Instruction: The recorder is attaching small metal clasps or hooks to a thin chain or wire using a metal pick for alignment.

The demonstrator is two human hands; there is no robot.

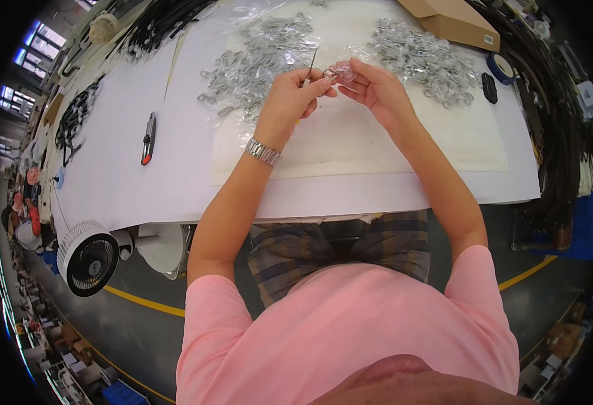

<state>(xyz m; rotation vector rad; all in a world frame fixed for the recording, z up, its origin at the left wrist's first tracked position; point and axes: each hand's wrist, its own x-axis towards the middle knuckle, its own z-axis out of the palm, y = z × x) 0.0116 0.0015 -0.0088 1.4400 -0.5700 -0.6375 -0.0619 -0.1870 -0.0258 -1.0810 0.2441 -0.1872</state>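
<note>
Left grip (300, 96) clenched on a thin, dark pointed tool (313, 61), right grip (380, 93) pinching clear plastic film (346, 69)

From where I stand, one tangle of narrow black strips (75, 125) lies toward the left of the white-covered bench (127, 196), then one slim black-and-grey cutter with a red end (148, 138), by itself. Next comes one left-hand heap of small silvery metal pieces in clear plastic (249, 67). In front of it the left grip closes round that one tool, its shaft pointing away from the worker. One small round silvery metal ring (329, 72) sits between the two grips, at the fingertips; I can't tell which bears it. I'd judge the step in hand to be close work on that single ring, and the next move calls for a fine, steady pinch with the tool's point clear of the right fingers.

Farther right: one matching right-hand heap (421, 61), one open brown cardboard box (455, 25), one small oblong black item (489, 88) and one blue roll of tape (502, 69). Two heaps, then; their pieces overlap too much to count.
</note>
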